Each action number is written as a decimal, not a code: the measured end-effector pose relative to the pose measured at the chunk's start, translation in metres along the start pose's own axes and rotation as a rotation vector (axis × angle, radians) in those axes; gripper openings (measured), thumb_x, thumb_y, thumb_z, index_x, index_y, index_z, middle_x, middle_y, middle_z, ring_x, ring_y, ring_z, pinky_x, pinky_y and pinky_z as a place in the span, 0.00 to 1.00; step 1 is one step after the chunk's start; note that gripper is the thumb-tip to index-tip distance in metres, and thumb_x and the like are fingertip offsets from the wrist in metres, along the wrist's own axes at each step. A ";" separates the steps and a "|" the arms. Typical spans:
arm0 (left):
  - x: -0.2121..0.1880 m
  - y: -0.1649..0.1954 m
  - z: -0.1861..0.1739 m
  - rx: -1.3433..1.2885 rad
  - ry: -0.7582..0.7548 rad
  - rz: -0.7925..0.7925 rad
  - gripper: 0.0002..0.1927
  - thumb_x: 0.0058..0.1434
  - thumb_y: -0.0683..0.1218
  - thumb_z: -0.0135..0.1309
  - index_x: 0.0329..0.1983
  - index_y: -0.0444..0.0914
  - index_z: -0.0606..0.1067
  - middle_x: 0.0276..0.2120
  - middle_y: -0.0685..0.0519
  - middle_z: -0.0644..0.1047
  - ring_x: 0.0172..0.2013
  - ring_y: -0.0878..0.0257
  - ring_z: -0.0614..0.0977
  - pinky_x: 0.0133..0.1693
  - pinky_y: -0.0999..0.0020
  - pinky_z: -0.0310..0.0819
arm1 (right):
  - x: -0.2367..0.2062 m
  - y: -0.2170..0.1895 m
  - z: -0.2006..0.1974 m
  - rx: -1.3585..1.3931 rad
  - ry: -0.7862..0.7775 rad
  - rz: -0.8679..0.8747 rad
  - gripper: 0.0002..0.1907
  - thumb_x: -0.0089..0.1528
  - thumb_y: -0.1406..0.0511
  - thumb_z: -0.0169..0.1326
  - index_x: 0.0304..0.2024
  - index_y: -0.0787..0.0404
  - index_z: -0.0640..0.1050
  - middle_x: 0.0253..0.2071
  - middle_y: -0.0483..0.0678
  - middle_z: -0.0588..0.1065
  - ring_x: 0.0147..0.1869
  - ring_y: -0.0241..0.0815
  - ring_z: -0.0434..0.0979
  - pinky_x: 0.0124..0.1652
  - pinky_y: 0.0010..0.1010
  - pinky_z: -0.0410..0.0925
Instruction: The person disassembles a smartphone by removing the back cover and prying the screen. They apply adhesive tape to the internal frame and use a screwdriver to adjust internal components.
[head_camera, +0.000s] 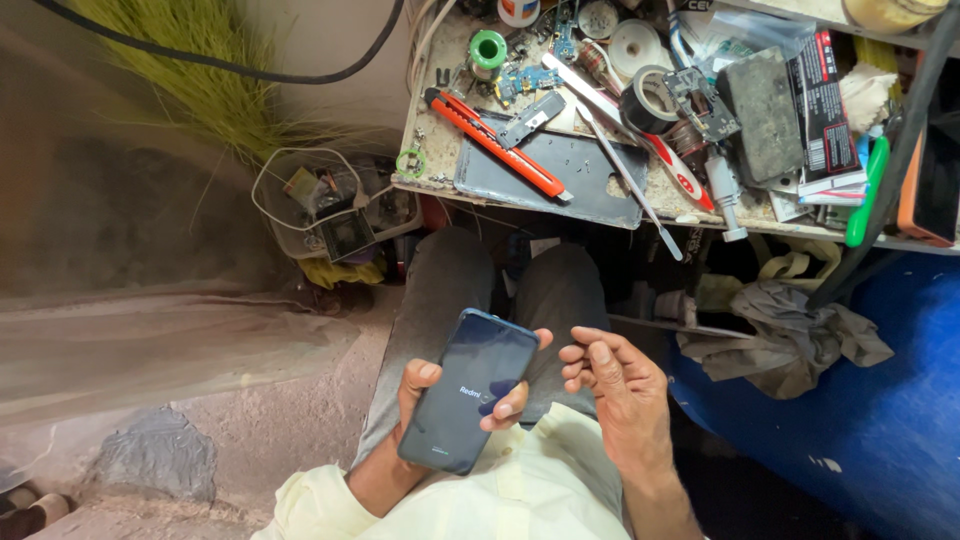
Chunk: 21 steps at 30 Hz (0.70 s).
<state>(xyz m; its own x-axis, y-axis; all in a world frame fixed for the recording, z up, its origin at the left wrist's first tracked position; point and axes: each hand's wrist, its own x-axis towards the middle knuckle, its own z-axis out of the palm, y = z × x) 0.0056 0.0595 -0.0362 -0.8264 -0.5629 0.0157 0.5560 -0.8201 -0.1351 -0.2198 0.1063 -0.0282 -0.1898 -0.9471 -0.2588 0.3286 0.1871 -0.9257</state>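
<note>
My left hand (425, 395) holds a dark blue smartphone (470, 388) over my lap, screen up, with the thumb at its left edge and fingers wrapped round the right edge. The screen is dark with a small logo showing. My right hand (615, 385) hovers just right of the phone, palm up, fingers loosely curled, holding nothing I can see. Both hands are above my grey trousers (440, 280) and pale yellow shirt (520, 495).
A cluttered workbench (425, 165) stands ahead with a red utility knife (495, 142), a dark phone back cover (560, 185), tape rolls (640, 45), a solder spool (488, 48), circuit boards and tools. A wire basket (330, 205) sits at left, a blue drum (860, 400) with a rag (790, 335) at right.
</note>
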 end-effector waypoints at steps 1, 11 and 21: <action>0.000 0.000 0.000 -0.003 0.003 0.000 0.60 0.49 0.58 0.59 0.80 0.29 0.47 0.36 0.42 0.73 0.31 0.61 0.75 0.37 0.73 0.69 | 0.000 0.000 0.000 -0.001 0.000 0.002 0.17 0.70 0.64 0.51 0.54 0.72 0.78 0.42 0.56 0.81 0.40 0.39 0.80 0.39 0.28 0.74; 0.004 0.001 -0.002 -0.024 -0.006 -0.028 0.61 0.49 0.58 0.59 0.81 0.29 0.48 0.36 0.41 0.73 0.32 0.61 0.75 0.37 0.74 0.70 | 0.003 -0.002 -0.002 -0.007 0.009 0.010 0.17 0.70 0.64 0.51 0.54 0.72 0.78 0.42 0.55 0.81 0.41 0.38 0.80 0.40 0.28 0.75; 0.001 0.001 0.002 0.013 0.007 -0.034 0.60 0.49 0.58 0.59 0.80 0.28 0.48 0.36 0.41 0.73 0.32 0.61 0.74 0.38 0.74 0.69 | 0.002 -0.001 -0.003 -0.012 0.008 0.001 0.17 0.70 0.64 0.51 0.54 0.72 0.78 0.41 0.55 0.81 0.40 0.38 0.80 0.39 0.28 0.74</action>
<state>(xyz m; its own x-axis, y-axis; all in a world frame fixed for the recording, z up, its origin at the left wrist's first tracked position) 0.0052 0.0581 -0.0346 -0.8453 -0.5342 0.0128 0.5289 -0.8399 -0.1216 -0.2231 0.1052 -0.0290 -0.1964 -0.9449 -0.2619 0.3181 0.1913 -0.9286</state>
